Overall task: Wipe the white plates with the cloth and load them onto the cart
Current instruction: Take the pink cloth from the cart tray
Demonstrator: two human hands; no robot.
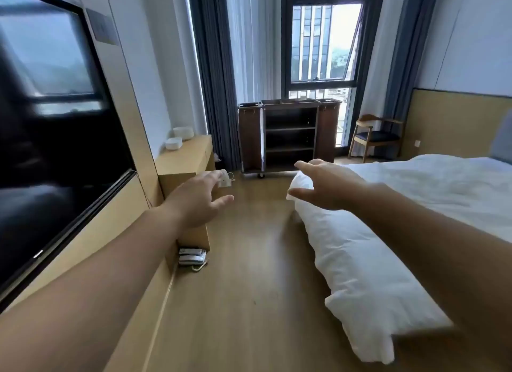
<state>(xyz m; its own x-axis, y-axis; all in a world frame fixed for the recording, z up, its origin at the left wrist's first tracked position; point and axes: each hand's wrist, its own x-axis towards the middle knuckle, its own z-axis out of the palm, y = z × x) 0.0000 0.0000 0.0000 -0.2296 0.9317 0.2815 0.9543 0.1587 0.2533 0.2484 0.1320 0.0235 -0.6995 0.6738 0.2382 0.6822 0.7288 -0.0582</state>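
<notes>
Plates sit on the wooden desk near the cart; left grip and right grip both released.

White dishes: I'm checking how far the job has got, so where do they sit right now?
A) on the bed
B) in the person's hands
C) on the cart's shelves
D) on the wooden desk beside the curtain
D: the white dishes sit on the wooden desk, apart from the cart at the window, and the left hand and right hand hold nothing.
</notes>
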